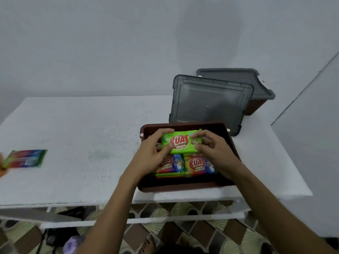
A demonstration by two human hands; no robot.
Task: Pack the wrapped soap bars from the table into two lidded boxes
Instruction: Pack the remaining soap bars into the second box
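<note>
Head view: white table (73,125); open brown box (183,188) at its near right; left hand (154,153) and right hand (214,151), equally near, curled fingers pinching opposite ends of a green soap bar (181,142), long axis left-to-right, over the box's far half above packed bars (198,165).

Showing two bare hands, the left hand (152,153) and the right hand (214,153), each with slim, long fingers (165,132). Going uncovered also along both forearms (117,198), from the wrists down to the lower edge of the view. Showing near the bottom edge what seems a bare foot (149,243), the toes blurred and too unclear for telling more.
</note>
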